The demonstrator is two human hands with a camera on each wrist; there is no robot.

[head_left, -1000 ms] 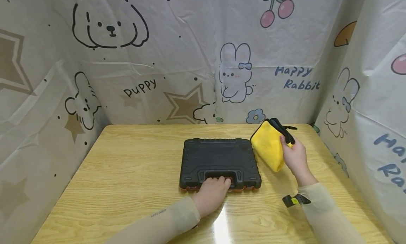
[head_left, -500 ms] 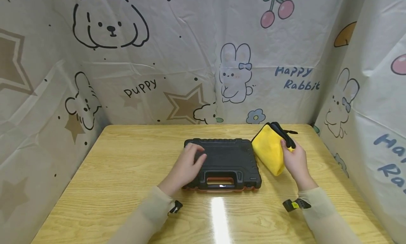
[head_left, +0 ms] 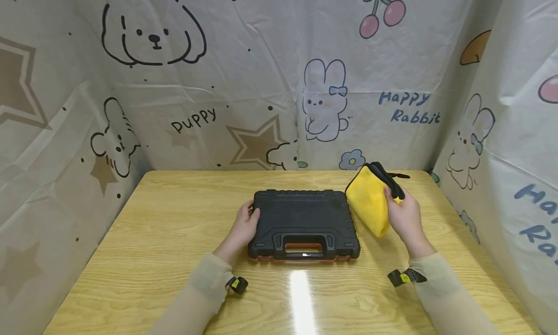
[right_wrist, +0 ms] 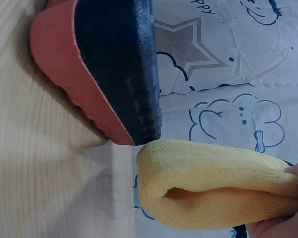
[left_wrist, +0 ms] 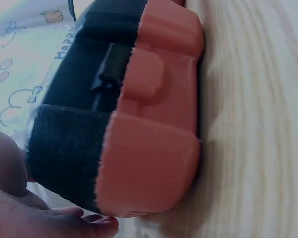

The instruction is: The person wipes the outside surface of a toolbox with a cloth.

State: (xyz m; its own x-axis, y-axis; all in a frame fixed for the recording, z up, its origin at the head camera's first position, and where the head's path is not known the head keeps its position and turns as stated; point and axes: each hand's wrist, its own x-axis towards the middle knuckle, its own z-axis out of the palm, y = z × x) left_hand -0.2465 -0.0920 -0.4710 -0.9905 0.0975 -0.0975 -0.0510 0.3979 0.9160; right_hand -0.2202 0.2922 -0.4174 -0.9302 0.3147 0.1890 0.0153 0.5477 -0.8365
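Observation:
A black plastic tool case [head_left: 302,211] with an orange-red lower half lies flat on the wooden table, its handle toward the person. My left hand [head_left: 241,227] grips the case's left side, thumb on the top edge; the left wrist view shows the fingers [left_wrist: 97,225] at the case's rounded corner. In my right hand [head_left: 407,219] is a folded yellow cloth [head_left: 368,199] with a black border, pinched by its right end. The cloth is raised beside the case's right side, and in the right wrist view its fold overlaps the case's far corner.
The case's latch [left_wrist: 114,67] shows in the left wrist view. A printed fabric backdrop [head_left: 261,83] closes off the back and both sides of the wooden table [head_left: 183,214]. Both wrists wear black straps with small devices.
My left hand has left the case's handle, passed over its top left part and taken hold of its left side. The right hand with the cloth has dipped slightly and come back up.

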